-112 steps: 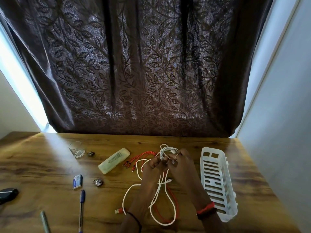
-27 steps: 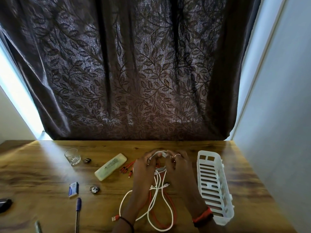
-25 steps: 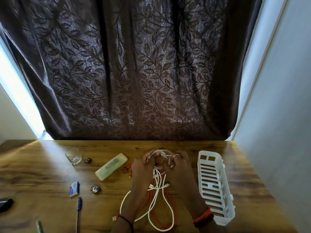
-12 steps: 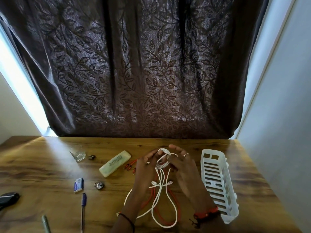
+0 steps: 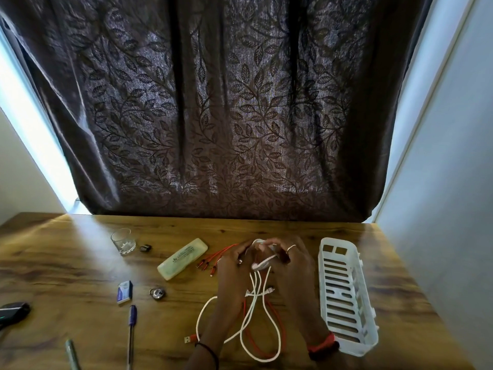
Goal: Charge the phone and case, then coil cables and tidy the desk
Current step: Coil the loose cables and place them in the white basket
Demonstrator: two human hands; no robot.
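Over wooden desk (image 5: 80,263), grips white cable (image 5: 262,263) coil with left hand (image 5: 232,265) and right hand (image 5: 290,263), tighter than moments ago; leaves loops trailing, coiling unfinished.

**Fig.** Two hands and forearms of one person, seen from above. Left hand (image 5: 232,271): a thin dark cord bracelet (image 5: 208,349) circles the wrist. Right hand (image 5: 293,265): a slim, pale metallic ring (image 5: 291,247) sits on one of the fingers (image 5: 296,251). A broader red-orange wristband (image 5: 321,345) with a dark section wraps the wrist. Forearms are uncovered down to the lower frame edge
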